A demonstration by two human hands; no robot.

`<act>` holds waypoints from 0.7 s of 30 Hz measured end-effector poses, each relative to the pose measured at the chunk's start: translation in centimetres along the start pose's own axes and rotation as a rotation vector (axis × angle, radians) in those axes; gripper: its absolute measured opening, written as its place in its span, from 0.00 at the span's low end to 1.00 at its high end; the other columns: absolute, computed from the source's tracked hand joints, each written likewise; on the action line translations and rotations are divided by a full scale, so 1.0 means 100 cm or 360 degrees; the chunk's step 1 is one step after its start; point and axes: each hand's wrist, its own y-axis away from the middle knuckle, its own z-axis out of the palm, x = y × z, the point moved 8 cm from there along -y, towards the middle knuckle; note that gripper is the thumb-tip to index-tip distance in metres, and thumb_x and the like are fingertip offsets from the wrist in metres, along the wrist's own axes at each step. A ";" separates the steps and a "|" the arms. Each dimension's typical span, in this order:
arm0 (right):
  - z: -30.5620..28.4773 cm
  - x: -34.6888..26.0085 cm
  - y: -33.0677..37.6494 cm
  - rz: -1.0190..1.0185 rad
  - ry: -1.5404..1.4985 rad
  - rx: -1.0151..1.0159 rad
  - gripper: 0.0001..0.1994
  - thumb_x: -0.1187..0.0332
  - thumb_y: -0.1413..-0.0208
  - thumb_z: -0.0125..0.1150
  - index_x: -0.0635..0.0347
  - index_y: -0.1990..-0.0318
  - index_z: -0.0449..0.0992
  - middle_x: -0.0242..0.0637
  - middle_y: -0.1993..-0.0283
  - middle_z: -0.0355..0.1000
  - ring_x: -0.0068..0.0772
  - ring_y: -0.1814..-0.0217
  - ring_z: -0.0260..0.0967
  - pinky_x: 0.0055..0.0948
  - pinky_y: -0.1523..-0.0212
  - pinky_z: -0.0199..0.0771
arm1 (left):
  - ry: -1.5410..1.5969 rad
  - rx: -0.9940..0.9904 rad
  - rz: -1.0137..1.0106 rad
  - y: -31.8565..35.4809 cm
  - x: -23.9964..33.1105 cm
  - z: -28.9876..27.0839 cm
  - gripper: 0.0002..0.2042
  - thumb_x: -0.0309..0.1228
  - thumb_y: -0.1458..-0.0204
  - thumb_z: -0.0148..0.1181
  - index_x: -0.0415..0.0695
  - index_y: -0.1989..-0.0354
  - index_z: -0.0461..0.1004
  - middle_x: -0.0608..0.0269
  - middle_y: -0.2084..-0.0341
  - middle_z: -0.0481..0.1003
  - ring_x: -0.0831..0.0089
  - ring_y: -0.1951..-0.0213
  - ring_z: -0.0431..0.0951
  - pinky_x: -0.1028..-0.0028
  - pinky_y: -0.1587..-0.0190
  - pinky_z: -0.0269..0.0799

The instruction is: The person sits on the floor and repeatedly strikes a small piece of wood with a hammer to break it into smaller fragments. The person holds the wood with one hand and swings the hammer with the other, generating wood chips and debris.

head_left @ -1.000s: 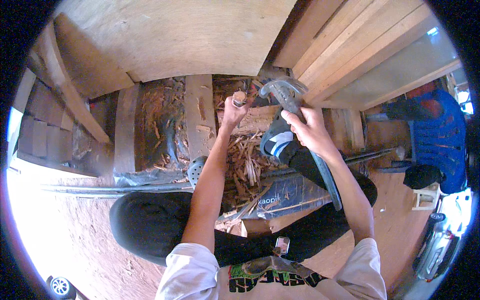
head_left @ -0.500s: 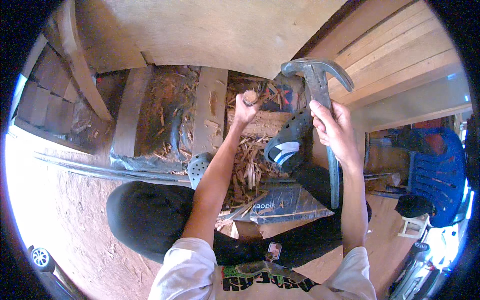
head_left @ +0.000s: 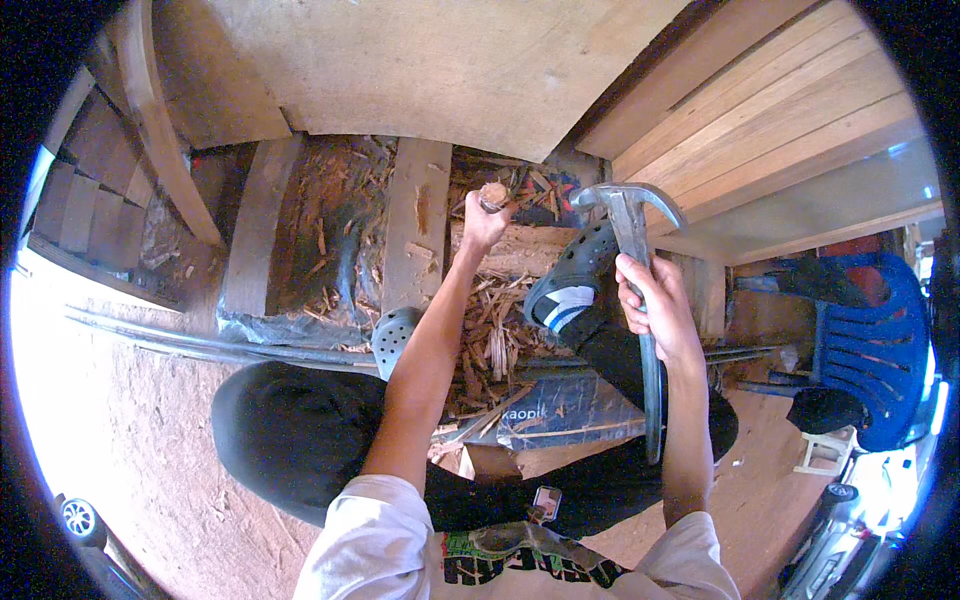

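My left hand (head_left: 484, 228) is closed around a round wooden tool handle (head_left: 494, 193), its blunt end pointing up at me. The rest of that tool is hidden below the fist. In my right hand (head_left: 655, 300) is a claw hammer (head_left: 628, 218), gripped partway up its long grey shaft, head raised to the right of the handle and apart from it. Beneath my left hand lies a wooden beam (head_left: 525, 248) among split wood chips (head_left: 497, 325). My right shoe (head_left: 575, 275), a dark clog, rests beside the beam; the left clog (head_left: 397, 340) stands by my left forearm.
A plywood sheet (head_left: 420, 65) spans the far side. Stacked planks (head_left: 770, 110) stand at the right, with a blue plastic chair (head_left: 865, 350) nearer. An upright board (head_left: 415, 225) lies left of my hand. A dark printed plastic sheet (head_left: 570, 410) is between my legs.
The hammer and my right hand have come down and slightly left, the head now lower. My left hand keeps its grip on the wooden handle, hardly shifted.
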 end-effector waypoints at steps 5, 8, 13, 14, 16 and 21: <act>0.000 0.004 0.007 0.0005 -0.0017 -0.0013 0.13 0.58 0.40 0.57 0.56 0.70 0.67 0.21 0.83 0.57 0.09 0.88 0.49 0.13 0.90 0.45 | -0.0182 -0.0149 -0.0001 -0.005 -0.016 0.003 0.08 0.25 0.56 0.61 0.43 0.80 0.67 0.73 0.82 0.67 0.80 0.76 0.67 0.74 0.70 0.69; 0.001 0.008 0.008 0.0040 0.0013 -0.0006 0.13 0.59 0.40 0.57 0.57 0.70 0.67 0.21 0.83 0.58 0.09 0.88 0.49 0.13 0.90 0.45 | 0.0037 -0.0114 0.0071 -0.009 -0.025 0.005 0.08 0.22 0.57 0.59 0.44 0.81 0.66 0.74 0.83 0.65 0.81 0.78 0.65 0.76 0.75 0.67; 0.006 0.011 0.008 0.0035 -0.0014 -0.0058 0.13 0.60 0.40 0.58 0.58 0.70 0.67 0.22 0.83 0.58 0.09 0.88 0.49 0.13 0.90 0.46 | 0.0087 -0.0105 -0.0024 -0.006 -0.033 0.010 0.09 0.21 0.58 0.59 0.44 0.82 0.65 0.73 0.83 0.66 0.83 0.78 0.66 0.77 0.77 0.64; 0.006 0.013 0.008 0.0057 -0.0024 -0.0058 0.13 0.59 0.40 0.58 0.58 0.70 0.67 0.22 0.83 0.58 0.09 0.88 0.49 0.13 0.90 0.47 | 0.0057 -0.0077 0.0000 -0.003 -0.029 0.008 0.08 0.22 0.58 0.59 0.43 0.83 0.66 0.73 0.84 0.66 0.83 0.79 0.65 0.76 0.77 0.63; 0.006 0.012 0.008 0.0033 -0.0015 -0.0057 0.13 0.59 0.40 0.58 0.58 0.70 0.67 0.22 0.83 0.58 0.09 0.88 0.49 0.14 0.90 0.47 | -0.0018 -0.0004 0.0032 0.003 -0.022 0.004 0.08 0.24 0.58 0.59 0.41 0.84 0.67 0.72 0.86 0.68 0.83 0.81 0.63 0.74 0.77 0.61; 0.005 0.012 0.008 0.0019 -0.0022 -0.0033 0.13 0.59 0.40 0.58 0.58 0.70 0.67 0.22 0.83 0.58 0.09 0.88 0.49 0.14 0.90 0.47 | -0.0099 0.0027 0.0039 0.011 -0.009 0.002 0.06 0.24 0.58 0.59 0.39 0.82 0.69 0.69 0.85 0.70 0.82 0.80 0.65 0.73 0.76 0.62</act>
